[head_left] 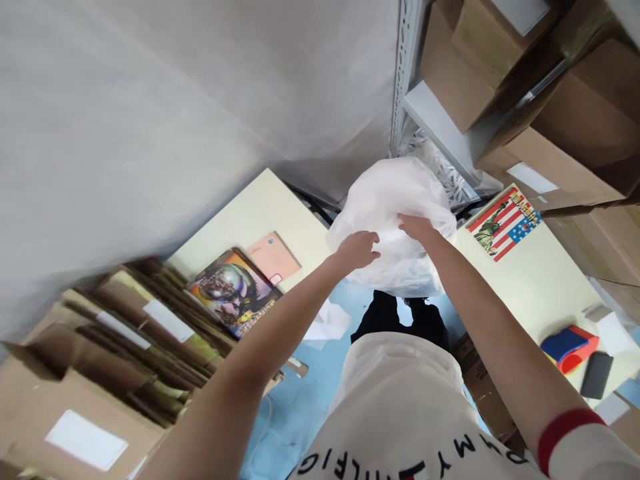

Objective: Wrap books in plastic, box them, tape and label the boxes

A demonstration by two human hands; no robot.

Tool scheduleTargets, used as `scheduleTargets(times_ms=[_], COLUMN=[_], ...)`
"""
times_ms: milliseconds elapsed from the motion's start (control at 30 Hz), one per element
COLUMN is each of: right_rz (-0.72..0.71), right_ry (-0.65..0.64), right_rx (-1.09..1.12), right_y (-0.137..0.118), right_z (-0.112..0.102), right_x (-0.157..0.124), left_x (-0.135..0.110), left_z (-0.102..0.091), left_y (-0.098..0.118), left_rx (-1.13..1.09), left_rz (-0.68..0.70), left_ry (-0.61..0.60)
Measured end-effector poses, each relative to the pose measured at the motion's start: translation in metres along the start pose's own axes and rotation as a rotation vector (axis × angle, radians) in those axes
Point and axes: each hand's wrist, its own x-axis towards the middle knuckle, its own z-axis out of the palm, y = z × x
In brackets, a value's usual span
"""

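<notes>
A big white translucent plastic bag [390, 200] bulges in front of me, low between the two tables. My left hand [357, 249] is closed in a pinch on its near left side. My right hand [419, 228] lies on top of the bag with its fingers curled into the plastic. Both arms reach forward and down over my white shirt [400, 413].
A cream table [260, 213] on the left carries a colourful picture board [233, 290], a pink envelope [274, 257] and cardboard boxes [100, 373]. A table on the right [530, 280] holds a flag picture [505, 223], a red-blue tape dispenser [570, 347] and a black phone [597, 375]. Metal shelving [430, 113] with boxes stands at top right.
</notes>
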Motion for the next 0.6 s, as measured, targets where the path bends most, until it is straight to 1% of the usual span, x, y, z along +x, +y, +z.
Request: scheduleTargets(times_ms=[100, 167, 233, 300, 367, 400, 467, 533, 600], right_rz=[0.085, 0.076, 0.039, 0.015, 0.033, 0.055, 0.097, 0.127, 0.156], right_ry=[-0.025, -0.011, 0.032, 0.104, 0.221, 0.289, 0.397, 0.404, 0.382], right_rx=[-0.062, -0.029, 0.096, 0.276, 0.413, 0.446, 0.441, 0.380, 0.325], right_y=[-0.004, -0.012, -0.020, -0.024, -0.024, -0.023, -0.022, -0.024, -0.028], right_z=[-0.006, -0.017, -0.033, -0.050, -0.067, -0.074, -0.087, -0.096, -0.101], right_x=[-0.010, -0.026, -0.044, -0.062, -0.076, -0.081, -0.090, -0.097, -0.103], left_x=[0.012, 0.019, 0.024, 0.027, 0.027, 0.026, 0.023, 0.018, 0.014], left_z=[0.012, 0.018, 0.021, 0.020, 0.015, 0.010, -0.002, -0.015, -0.026], left_y=[-0.004, -0.006, -0.006, -0.005, -0.004, -0.004, -0.005, -0.006, -0.007], left_rx=[-0.055, -0.080, -0.118, -0.171, -0.245, -0.291, -0.386, -0.453, -0.484], left_rz=[-0.040, -0.027, 0.026, 0.073, 0.061, 0.045, 0.040, 0.086, 0.133], left_ry=[0.088, 0.131, 0.143, 0.149, 0.169, 0.193, 0.271, 0.341, 0.370])
